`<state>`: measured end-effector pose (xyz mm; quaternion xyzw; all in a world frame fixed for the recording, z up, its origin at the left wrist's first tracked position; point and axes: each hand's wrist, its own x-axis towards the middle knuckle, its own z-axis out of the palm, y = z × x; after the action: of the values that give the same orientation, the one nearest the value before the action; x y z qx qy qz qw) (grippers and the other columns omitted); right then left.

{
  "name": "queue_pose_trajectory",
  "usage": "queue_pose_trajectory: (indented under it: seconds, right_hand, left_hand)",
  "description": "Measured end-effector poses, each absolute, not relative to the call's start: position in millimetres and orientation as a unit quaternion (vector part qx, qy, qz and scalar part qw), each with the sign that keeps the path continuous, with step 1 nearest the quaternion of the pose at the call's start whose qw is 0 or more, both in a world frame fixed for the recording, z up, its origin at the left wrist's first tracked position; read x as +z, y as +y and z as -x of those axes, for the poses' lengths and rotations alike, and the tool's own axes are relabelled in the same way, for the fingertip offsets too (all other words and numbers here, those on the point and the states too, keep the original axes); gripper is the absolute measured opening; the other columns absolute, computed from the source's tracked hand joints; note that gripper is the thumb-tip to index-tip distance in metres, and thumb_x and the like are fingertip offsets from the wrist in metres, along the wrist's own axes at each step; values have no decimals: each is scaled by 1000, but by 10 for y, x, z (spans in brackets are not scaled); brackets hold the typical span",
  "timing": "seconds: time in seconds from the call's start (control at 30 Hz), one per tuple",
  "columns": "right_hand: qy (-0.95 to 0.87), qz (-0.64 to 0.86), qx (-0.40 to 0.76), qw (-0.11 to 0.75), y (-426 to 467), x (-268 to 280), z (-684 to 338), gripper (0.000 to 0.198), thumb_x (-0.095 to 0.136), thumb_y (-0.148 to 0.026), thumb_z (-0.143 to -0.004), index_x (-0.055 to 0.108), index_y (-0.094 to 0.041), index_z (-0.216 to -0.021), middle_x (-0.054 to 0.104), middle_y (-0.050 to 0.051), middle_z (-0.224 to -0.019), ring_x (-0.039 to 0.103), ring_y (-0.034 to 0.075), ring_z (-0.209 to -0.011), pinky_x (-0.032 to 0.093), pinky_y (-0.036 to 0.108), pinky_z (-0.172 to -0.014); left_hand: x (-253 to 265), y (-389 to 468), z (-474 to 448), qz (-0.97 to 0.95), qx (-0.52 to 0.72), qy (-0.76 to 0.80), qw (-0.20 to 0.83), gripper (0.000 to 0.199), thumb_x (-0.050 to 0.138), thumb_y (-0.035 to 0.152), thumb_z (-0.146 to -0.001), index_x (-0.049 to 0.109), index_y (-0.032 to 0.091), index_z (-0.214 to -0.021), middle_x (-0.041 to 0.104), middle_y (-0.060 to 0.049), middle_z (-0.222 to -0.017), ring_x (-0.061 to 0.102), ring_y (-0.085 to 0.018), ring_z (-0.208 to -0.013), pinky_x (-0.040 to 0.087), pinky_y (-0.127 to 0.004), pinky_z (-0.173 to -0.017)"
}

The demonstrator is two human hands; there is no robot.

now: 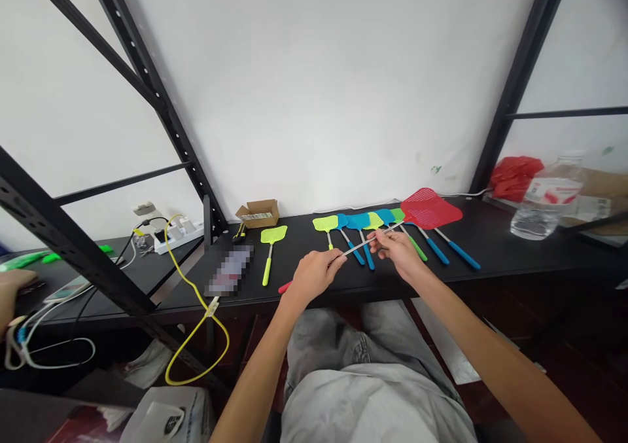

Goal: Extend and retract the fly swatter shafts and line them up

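Note:
A red fly swatter (426, 207) with a thin metal rod is stretched between my two hands, its head up and to the right. My left hand (316, 274) is wrapped round its handle end, and a red tip pokes out below. Fingers of my right hand (394, 247) pinch the rod closer to the head. Behind and under it, several blue, green and yellow swatters lie in a row on the black table; a blue handle (464, 254) shows at the right end. Apart from them, a yellow-green swatter (269, 250) lies to the left.
A small open cardboard box (261, 213) and a phone (230, 269), blurred out, lie on the left, with a yellow cable (189, 286) running off the edge. A power strip (179, 237) is further left. At right stands a big plastic bottle (547, 197). Black rack posts (161, 103) frame both sides.

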<state>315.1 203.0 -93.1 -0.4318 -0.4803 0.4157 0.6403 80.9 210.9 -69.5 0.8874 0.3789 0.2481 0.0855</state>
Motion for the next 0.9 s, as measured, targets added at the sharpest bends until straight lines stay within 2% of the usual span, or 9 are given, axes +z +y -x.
queue_pose_trajectory:
  seconds: [0.4,0.57,0.9]
  right_hand:
    - [-427,432,385,695,2143,-969,-3578,46,78,-60,-67,70,-16,-77,63,7,-74,60,18,-66,41,24,-47]
    - [-410,427,388,706,2124,-963,-3666,43,81,-57,-66,71,-17,-77,60,6,-73,59,17,-67,40,24,-47]
    - [-394,395,435,707,2060,-878,-3524,42,81,-56,-66,71,-17,-79,60,3,-75,57,12,-62,37,22,-47]
  left_hand:
    - [-672,2192,-630,-891,238,376,91,44,35,49,-98,67,23,-84,52,0,-62,48,-15,-58,31,-25,-61]
    - [-672,2191,-598,-896,231,368,96,45,33,49,-98,67,23,-84,52,0,-62,48,-15,-58,32,-24,-62]
    - [-600,2208,-512,-896,217,385,40,43,33,48,-99,66,24,-87,56,0,-63,52,-16,-61,28,-25,-60]
